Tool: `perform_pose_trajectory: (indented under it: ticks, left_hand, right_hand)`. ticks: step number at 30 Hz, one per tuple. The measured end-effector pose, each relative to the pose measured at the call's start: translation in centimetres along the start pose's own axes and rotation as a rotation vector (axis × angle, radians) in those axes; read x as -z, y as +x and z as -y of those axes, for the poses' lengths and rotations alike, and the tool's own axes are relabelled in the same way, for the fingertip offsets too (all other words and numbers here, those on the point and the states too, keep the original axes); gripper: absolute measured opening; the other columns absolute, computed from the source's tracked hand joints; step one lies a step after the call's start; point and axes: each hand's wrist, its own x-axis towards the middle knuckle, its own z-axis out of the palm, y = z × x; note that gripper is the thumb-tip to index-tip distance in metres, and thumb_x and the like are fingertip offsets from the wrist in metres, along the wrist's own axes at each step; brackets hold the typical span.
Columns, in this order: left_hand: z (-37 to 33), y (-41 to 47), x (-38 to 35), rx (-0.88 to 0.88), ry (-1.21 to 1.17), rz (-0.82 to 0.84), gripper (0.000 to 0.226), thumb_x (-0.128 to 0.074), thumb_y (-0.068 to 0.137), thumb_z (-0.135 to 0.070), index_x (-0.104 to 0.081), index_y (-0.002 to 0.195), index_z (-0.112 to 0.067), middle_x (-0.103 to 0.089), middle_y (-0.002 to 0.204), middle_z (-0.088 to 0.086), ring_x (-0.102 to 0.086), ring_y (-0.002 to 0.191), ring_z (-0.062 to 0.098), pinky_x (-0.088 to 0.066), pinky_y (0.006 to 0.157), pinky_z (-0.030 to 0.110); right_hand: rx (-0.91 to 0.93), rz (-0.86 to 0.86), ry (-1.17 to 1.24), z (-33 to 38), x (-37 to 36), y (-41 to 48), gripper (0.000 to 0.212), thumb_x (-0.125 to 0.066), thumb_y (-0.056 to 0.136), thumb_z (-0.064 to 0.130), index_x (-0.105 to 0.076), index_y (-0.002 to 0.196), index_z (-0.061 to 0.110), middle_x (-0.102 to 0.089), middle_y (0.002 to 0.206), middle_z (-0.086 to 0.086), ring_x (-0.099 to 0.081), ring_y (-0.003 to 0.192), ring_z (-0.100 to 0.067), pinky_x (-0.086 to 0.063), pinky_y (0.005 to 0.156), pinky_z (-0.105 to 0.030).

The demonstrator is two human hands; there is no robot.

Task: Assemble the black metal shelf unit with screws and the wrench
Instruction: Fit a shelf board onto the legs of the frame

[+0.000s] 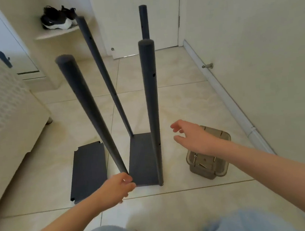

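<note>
A black shelf panel point(143, 159) lies on the tiled floor with several black tubular posts standing up from its corners; the near-left post point(90, 114) leans left, the near-right post point(152, 111) stands upright. My left hand point(117, 187) is at the base of the near-left post, fingers curled around the panel's near-left corner. My right hand point(191, 137) hovers open in the air, right of the near-right post and above a clear plastic box point(209, 167) holding screws. A second loose black panel point(88, 170) lies flat to the left.
A cream sofa point(4, 118) fills the left side. A white wall with baseboard point(230, 104) runs along the right, with a door stopper point(207, 66). Black-and-white shoes point(58, 18) rest on a corner ledge at the back. My knees in light jeans are at the bottom.
</note>
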Motion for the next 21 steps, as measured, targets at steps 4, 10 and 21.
perform_pose_trajectory:
  ticks: [4, 10, 21]
  left_hand:
    - [0.7, -1.0, 2.9, 0.056, 0.009, -0.183, 0.035, -0.056, 0.1, -0.034, -0.052, 0.128, -0.014, -0.064, 0.11, 0.002, -0.066, 0.089, 0.014, -0.058, 0.081, 0.026]
    - [-1.7, -1.4, 6.3, -0.07, -0.067, -0.414, 0.051, -0.066, 0.094, -0.035, -0.045, 0.136, -0.017, -0.056, 0.128, -0.002, -0.07, 0.083, 0.016, -0.06, 0.079, 0.03]
    - [-4.6, 0.8, 9.2, -0.12, -0.239, -0.528, 0.041, -0.059, 0.1, -0.016, -0.048, 0.138, -0.008, -0.06, 0.121, 0.007, -0.07, 0.096, 0.026, -0.06, 0.086, 0.036]
  right_hand:
    - [0.083, 0.122, -0.003, 3.1, 0.3, -0.4, 0.046, -0.052, 0.1, 0.027, -0.035, 0.142, 0.023, -0.049, 0.138, 0.004, -0.055, 0.117, -0.016, -0.043, 0.09, -0.02]
    - [0.138, 0.13, 0.051, 6.0, 1.7, -0.3, 0.045, -0.051, 0.101, 0.028, -0.038, 0.144, 0.022, -0.053, 0.133, 0.002, -0.062, 0.105, -0.017, -0.05, 0.092, -0.029]
    - [0.144, 0.14, -0.025, 6.6, 1.4, 0.1, 0.04, -0.05, 0.102, 0.03, -0.043, 0.14, 0.019, -0.057, 0.131, 0.001, -0.063, 0.108, -0.018, -0.05, 0.1, -0.035]
